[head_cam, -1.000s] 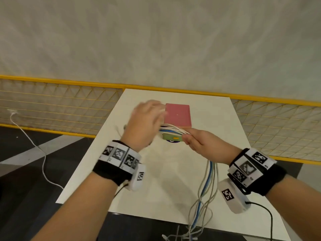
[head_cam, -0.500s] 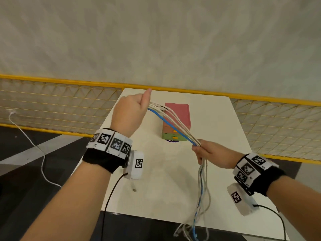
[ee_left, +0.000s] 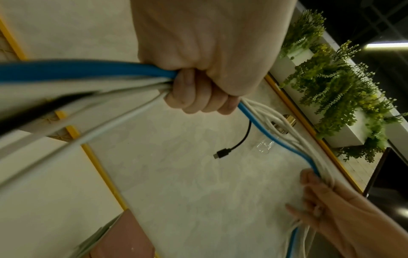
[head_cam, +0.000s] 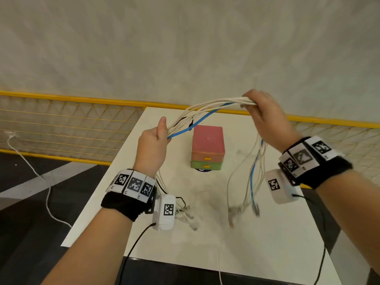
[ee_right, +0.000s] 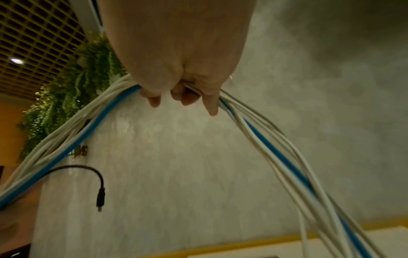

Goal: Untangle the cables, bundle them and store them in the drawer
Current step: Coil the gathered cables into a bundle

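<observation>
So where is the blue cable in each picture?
Head: the blue cable runs from the left hand up to the right hand, then hangs down.
Left wrist: it crosses from the left edge through the fist, then down right.
Right wrist: it drapes both sides of the fist.
Shared landmark: the white cables beside it.

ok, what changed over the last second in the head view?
The right hand rose up and right, still gripping the bundle of white and blue cables. The left hand took hold of the bundle and drew it left, stretching a span between the hands. The pink-and-green drawer box stayed on the white table, closed.
</observation>
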`<state>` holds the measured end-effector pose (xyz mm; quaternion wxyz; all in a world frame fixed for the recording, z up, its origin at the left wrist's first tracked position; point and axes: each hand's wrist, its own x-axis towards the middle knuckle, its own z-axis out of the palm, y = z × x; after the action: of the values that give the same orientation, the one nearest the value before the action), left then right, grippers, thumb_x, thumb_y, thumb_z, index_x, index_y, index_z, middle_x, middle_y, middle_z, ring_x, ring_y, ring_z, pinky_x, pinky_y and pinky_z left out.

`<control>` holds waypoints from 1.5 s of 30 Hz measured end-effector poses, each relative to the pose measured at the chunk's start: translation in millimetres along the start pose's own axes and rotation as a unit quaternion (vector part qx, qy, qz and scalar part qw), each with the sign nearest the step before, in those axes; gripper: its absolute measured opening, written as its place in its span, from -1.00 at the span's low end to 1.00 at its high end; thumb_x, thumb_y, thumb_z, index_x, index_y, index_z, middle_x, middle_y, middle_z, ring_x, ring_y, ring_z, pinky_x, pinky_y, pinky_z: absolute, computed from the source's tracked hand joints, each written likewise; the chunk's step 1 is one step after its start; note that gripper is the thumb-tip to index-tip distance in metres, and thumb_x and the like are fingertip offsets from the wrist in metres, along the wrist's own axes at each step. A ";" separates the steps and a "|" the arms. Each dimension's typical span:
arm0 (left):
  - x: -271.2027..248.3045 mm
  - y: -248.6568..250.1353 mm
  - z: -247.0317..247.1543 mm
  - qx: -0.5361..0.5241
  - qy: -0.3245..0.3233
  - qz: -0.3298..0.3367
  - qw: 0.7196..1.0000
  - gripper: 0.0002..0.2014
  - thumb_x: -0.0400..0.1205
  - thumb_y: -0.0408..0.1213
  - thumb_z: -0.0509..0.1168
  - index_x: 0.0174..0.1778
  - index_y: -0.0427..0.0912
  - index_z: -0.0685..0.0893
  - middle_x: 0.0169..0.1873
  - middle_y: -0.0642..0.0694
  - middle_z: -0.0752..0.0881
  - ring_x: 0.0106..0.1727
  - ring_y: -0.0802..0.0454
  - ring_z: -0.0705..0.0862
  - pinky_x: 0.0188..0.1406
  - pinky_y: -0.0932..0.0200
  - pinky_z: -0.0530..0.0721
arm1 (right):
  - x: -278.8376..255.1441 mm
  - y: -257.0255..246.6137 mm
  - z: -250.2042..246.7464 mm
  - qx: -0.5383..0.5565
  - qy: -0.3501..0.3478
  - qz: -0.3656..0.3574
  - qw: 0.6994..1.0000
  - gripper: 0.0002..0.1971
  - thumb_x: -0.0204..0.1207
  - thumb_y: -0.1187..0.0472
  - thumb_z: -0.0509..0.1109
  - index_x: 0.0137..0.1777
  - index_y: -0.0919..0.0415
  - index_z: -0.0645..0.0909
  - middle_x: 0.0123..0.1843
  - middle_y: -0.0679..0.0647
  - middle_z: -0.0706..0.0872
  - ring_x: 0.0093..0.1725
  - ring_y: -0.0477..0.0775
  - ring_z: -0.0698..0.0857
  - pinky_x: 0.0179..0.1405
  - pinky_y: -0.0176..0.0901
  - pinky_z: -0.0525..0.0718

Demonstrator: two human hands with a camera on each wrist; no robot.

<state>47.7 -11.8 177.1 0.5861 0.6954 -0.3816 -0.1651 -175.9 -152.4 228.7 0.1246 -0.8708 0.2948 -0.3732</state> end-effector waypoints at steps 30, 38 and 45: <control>-31.3 -5.6 53.4 0.239 -0.162 0.164 0.943 -0.53 0.79 -0.15 0.00 -0.31 -0.33 0.61 -0.44 -0.24 0.70 -0.36 -0.23 0.64 -0.39 -0.05 0.54 | -50.7 -37.7 50.4 -0.104 -0.219 -0.010 0.970 0.01 0.34 -0.08 0.50 0.65 0.17 -0.04 0.33 0.16 0.58 0.30 0.18 0.55 0.20 -0.09 0.55; -35.3 -7.9 37.1 0.041 -0.338 0.080 0.937 -0.82 0.66 -0.12 0.35 -0.20 -0.10 0.60 -0.59 0.27 0.57 -0.51 0.32 0.52 -0.48 0.44 0.40 | -46.5 -30.0 49.6 -0.044 -0.180 0.082 0.979 -0.73 0.44 0.31 0.38 0.14 0.18 0.65 -0.03 0.15 0.80 -0.07 0.17 0.75 -0.18 -0.16 0.58; -22.4 -65.6 16.0 0.218 -0.297 0.057 0.928 -0.72 0.71 -0.08 0.25 -0.32 -0.04 0.50 -0.56 0.08 0.49 -0.47 0.07 0.47 -0.38 0.10 0.43 | -64.8 15.7 17.2 -0.018 -0.104 0.193 0.975 -0.80 0.51 0.35 0.31 0.03 0.08 0.67 -0.40 -0.03 0.66 -0.50 -0.20 0.61 -0.45 -0.42 0.51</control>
<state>44.4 -5.2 106.3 0.2883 0.7021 -0.6039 -0.2434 -205.6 -125.6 172.6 0.2086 -0.8336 0.4496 -0.2439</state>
